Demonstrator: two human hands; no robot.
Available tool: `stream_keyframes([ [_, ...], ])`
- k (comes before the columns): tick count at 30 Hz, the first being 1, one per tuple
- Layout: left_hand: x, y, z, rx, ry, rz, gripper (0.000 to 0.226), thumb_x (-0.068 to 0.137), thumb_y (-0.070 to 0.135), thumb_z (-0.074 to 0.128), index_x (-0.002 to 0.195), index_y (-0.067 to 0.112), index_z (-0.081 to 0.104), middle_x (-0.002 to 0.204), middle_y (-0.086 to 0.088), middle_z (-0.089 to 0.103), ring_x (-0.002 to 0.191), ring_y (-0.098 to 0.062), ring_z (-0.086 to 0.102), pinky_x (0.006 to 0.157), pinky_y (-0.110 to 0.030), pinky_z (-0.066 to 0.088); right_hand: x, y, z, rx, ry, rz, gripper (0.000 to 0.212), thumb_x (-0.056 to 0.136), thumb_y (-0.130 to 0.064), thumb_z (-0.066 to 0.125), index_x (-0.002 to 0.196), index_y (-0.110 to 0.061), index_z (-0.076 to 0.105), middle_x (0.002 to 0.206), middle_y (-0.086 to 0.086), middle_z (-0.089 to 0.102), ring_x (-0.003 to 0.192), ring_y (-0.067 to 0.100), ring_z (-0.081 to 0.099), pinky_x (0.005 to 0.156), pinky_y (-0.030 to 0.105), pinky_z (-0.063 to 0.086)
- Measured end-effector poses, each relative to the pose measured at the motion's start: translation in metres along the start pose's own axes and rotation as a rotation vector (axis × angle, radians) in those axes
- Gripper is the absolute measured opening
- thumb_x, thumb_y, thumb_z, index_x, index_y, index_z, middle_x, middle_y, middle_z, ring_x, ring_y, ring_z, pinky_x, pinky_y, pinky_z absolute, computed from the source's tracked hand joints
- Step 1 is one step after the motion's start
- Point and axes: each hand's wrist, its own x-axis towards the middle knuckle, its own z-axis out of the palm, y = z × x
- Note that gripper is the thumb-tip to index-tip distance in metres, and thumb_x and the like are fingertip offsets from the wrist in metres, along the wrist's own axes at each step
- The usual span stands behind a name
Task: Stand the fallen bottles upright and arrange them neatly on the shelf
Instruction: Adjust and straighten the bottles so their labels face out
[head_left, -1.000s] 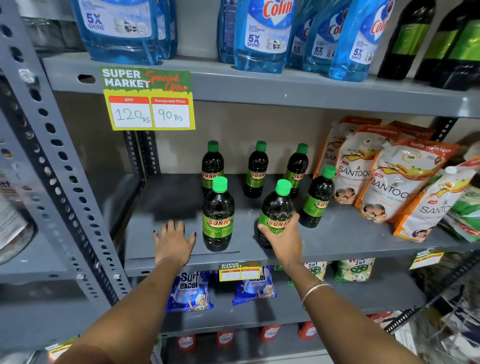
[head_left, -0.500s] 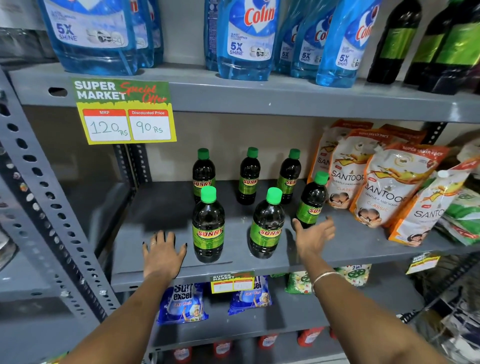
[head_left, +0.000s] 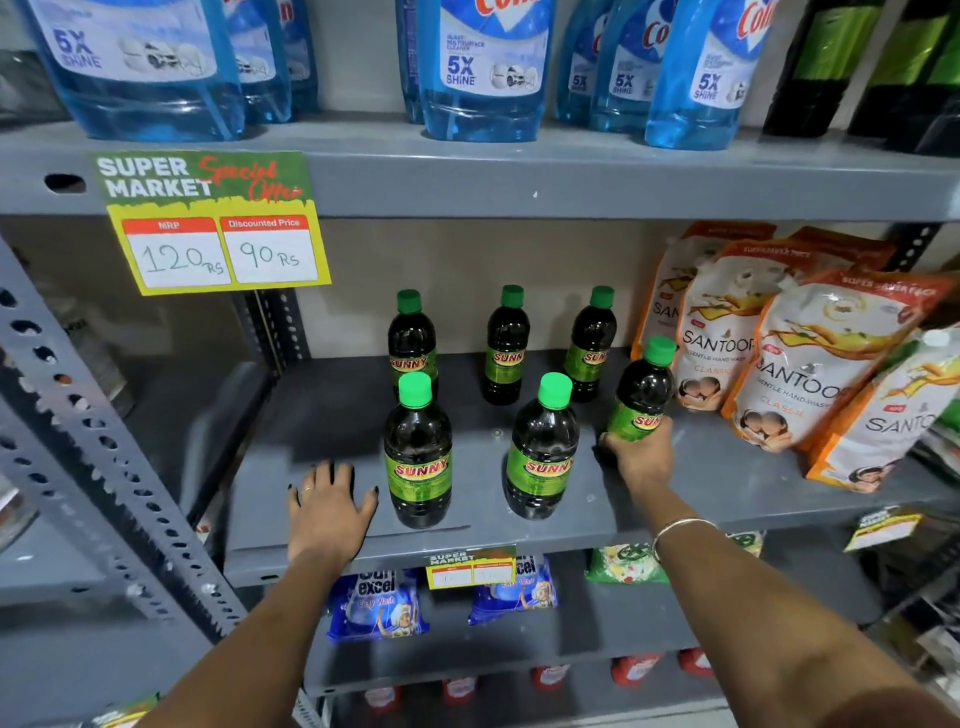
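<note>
Several dark SUNNY bottles with green caps stand upright on the grey middle shelf (head_left: 727, 483). Three form a back row: left (head_left: 411, 340), centre (head_left: 507, 347), right (head_left: 592, 345). Two stand in front: front-left bottle (head_left: 418, 452) and front-middle bottle (head_left: 543, 449). A sixth bottle (head_left: 644, 389) at the right leans slightly, and my right hand (head_left: 641, 454) grips its lower body. My left hand (head_left: 328, 506) rests flat on the shelf, fingers spread, just left of the front-left bottle, holding nothing.
Santoor refill pouches (head_left: 789, 358) lean at the shelf's right, close to the held bottle. Blue Colin bottles (head_left: 483, 67) fill the shelf above, with a yellow price tag (head_left: 215, 223) hanging below it. A perforated upright (head_left: 104, 467) stands left. Detergent packets (head_left: 376, 605) lie below.
My right hand let go of the front-middle bottle, moved right, and has closed on the right-hand bottle. My left hand stayed flat on the shelf. The camera moved closer.
</note>
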Motion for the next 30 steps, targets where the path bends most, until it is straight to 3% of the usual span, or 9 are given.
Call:
stream_keyframes([
  [16,-0.001,-0.001,-0.001,-0.006,-0.006,0.017,0.048,0.092,0.041,0.042,0.128,0.009,0.044,0.14,-0.018,0.041,0.131,-0.035,0.035,0.112,-0.052,0.026,-0.041,0.013,-0.038,0.007,-0.024,-0.03,0.061,0.068,-0.005,0.076,0.122,-0.004,0.046,0.117,0.021,0.061,0.105,0.033,0.058,0.087,0.034,0.044],
  [30,0.003,-0.004,0.003,0.008,-0.034,0.023,0.048,0.092,0.042,0.042,0.128,0.01,0.044,0.14,-0.018,0.039,0.133,-0.035,0.033,0.113,-0.051,0.024,-0.047,0.014,-0.043,-0.015,-0.066,-0.048,0.06,0.07,-0.006,0.077,0.119,-0.002,0.042,0.116,0.021,0.059,0.105,0.033,0.057,0.086,0.036,0.043],
])
